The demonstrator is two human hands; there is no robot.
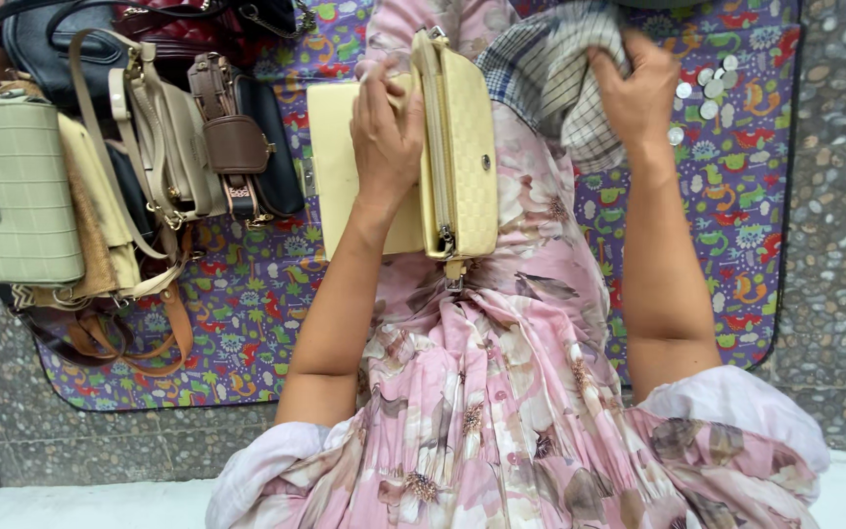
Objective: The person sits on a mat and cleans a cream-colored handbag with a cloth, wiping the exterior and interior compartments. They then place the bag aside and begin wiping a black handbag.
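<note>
A: Start at your far left. What sits there?

B: A pile of handbags on the patterned mat [247,323]: a pale green quilted bag [14,191], a beige bag with long straps [164,147], a small brown and black bag [242,147], and dark ones behind them.

A: And your left hand [384,137]?

B: It is closed around the pale yellow purse [462,147], fingers curled over the upper edge and the palm flat against the open flap. The purse stands on your lap over the pink floral dress [501,392], zipper side facing up, touching nothing on the mat.

A: How will that purse handle?

B: I judge it light, and fairly stiff in its textured panels, but the flap hinges loosely. Hold it by the body beside the zipper, as you do now, not by the flap or the small pull hanging at the bottom.

A: Your right hand [638,93]?

B: It is clenched on a checked cloth [550,69], bunched in your fist just beside the purse's top. The cloth is soft and limp, so any hold works.

A: Further right?

B: A few coins [707,88] lie on the mat near that hand, and stone paving [839,245] lies beyond.
</note>
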